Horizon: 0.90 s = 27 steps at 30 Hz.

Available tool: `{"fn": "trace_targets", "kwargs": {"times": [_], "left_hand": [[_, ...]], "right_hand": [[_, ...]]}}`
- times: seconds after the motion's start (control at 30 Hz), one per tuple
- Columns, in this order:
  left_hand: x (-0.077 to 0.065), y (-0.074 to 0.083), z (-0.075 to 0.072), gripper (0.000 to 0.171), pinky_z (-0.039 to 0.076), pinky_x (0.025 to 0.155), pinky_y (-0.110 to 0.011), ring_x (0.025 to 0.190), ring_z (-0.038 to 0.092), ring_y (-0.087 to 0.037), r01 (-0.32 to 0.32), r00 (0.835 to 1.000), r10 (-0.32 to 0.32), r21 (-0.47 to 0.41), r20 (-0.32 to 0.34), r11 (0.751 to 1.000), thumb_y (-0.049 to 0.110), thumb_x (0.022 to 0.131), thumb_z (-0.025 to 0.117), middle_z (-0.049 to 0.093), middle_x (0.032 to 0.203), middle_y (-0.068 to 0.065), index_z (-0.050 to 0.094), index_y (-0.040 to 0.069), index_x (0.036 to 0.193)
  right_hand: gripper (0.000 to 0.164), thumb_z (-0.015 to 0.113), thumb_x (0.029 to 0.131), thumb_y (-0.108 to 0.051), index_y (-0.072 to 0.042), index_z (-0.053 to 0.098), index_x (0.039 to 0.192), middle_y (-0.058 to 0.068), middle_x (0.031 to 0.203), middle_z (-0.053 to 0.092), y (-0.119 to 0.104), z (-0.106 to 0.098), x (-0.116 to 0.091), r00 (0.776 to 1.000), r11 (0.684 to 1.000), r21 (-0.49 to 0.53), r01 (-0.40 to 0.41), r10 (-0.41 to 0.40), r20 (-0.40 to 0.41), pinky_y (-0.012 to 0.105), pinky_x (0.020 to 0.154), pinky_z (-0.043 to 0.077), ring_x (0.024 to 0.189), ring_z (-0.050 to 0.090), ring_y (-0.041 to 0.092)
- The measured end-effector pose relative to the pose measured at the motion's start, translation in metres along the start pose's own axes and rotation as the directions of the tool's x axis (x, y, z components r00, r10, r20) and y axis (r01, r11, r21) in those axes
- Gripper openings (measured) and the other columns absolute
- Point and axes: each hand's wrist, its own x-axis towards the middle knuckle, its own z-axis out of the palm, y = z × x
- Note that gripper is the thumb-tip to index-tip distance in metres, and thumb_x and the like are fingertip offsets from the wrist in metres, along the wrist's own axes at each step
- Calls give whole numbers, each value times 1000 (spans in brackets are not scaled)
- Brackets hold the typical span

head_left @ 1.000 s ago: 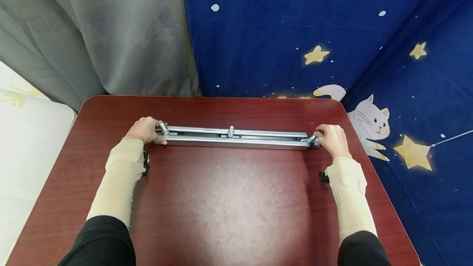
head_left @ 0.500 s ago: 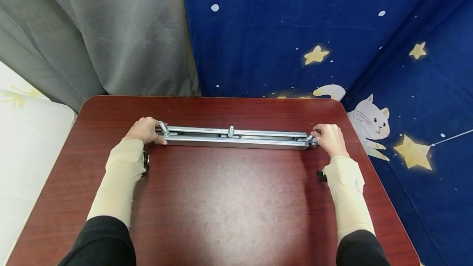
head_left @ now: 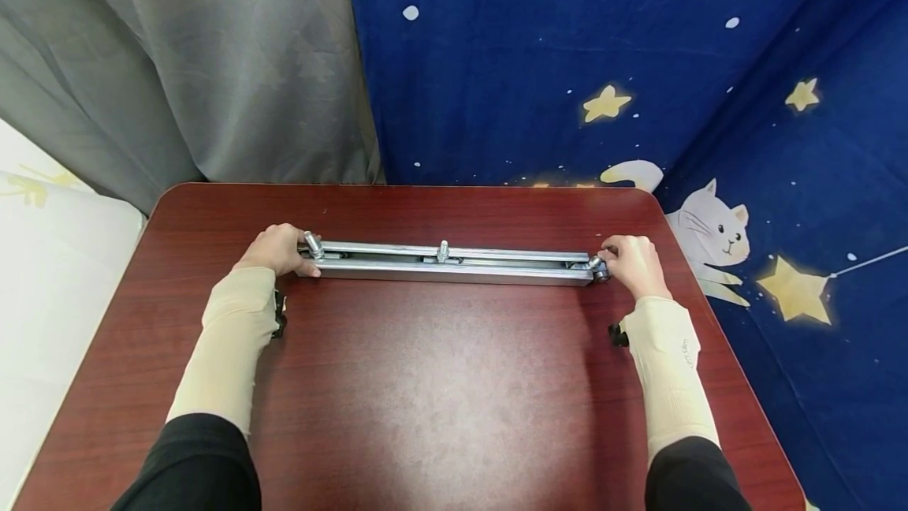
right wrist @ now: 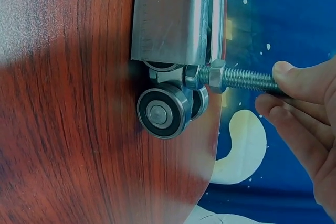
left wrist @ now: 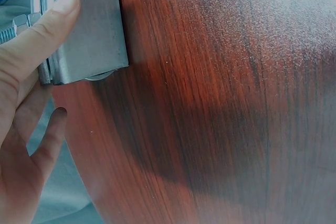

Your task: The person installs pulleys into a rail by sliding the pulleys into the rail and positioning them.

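A long slotted steel channel (head_left: 496,275) lies across the table, its slot facing up. My left hand (head_left: 273,249) grips the left end, thumb pressed on the channel's side wall (left wrist: 100,40) in the left wrist view. Beside it a bolt (head_left: 314,246) stands tilted out of the slot. Another bolt (head_left: 443,251) rises mid-channel. At the right end, my right hand (head_left: 636,265) pinches the tip of a threaded bolt (right wrist: 247,78) between thumb and fingers. That bolt belongs to a roller trolley (right wrist: 160,113), whose front wheels sit outside the channel mouth while its rear part is partly hidden inside.
The reddish-brown table (head_left: 454,385) has rounded far corners. Behind it hang a grey curtain (head_left: 262,61) and a blue star-patterned curtain (head_left: 496,61). A white surface (head_left: 57,282) adjoins on the left.
My right hand has moved slightly left with the trolley, bringing it nearer the channel's right end, mostly in the first half second. The left hand keeps its grip in place.
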Motion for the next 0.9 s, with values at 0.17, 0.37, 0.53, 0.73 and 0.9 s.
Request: {"fn": "trace_targets", "kwargs": {"times": [0.17,0.37,0.53,0.73,0.9], "left_hand": [[0,1,0,50,39,60,-34,67,48,-22,3,1000,-2,12,-6,1000,28,61,83,63,76,-6,66,3,101],[0,2,0,49,39,61,-35,65,48,-20,-15,1000,15,29,-9,999,29,60,83,63,74,-5,67,4,100],[-1,1,0,47,40,61,-35,66,48,-21,-14,1000,15,33,-9,999,29,61,83,63,76,-6,67,4,98],[-1,1,0,47,40,62,-36,67,47,-21,-13,1000,13,25,-10,1000,29,60,83,64,78,-6,68,5,98],[0,1,-1,53,40,62,-36,67,48,-21,-12,1000,12,20,-7,1000,30,60,83,65,77,-5,67,4,102]], "right_hand": [[7,64,78,-3,2,69,82,17,75,67,2,2,1,1000,1000,-7,15,-15,-12,49,64,47,68,61,33],[5,66,76,-2,1,69,78,16,73,66,2,5,2,999,999,-28,34,-35,-27,48,62,47,66,60,33],[5,66,76,-2,1,69,79,15,73,67,2,6,2,999,999,-30,36,-37,-21,48,64,47,66,61,31],[5,67,76,-3,1,69,79,15,72,67,0,7,3,999,999,-17,41,-42,-9,47,64,47,66,60,32],[5,68,75,-4,0,69,77,13,70,66,-2,5,5,999,999,-11,39,-39,-3,45,61,47,64,60,29]]}}
